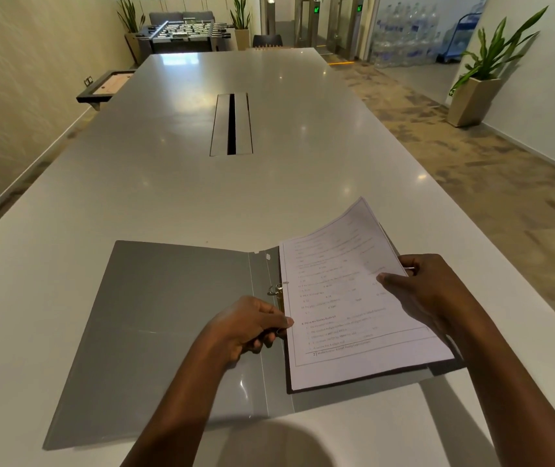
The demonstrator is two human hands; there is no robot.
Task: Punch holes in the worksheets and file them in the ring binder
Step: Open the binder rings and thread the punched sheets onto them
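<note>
A grey ring binder (168,325) lies open on the white table, its left cover flat. The metal ring mechanism (276,291) stands at the spine. A stack of printed worksheets (343,298) rests on the binder's right half, its far right corner lifted. My right hand (428,294) grips the stack's right edge, thumb on top. My left hand (252,326) is closed at the lower part of the ring mechanism, fingertips touching the stack's left edge; the lower ring is hidden under it. No hole punch is visible.
The long white table (168,197) stretches ahead with a cable slot (232,124) in its middle. Its right edge runs close beside my right arm. A potted plant (482,79) stands on the floor to the right, a football table (185,32) at the far end.
</note>
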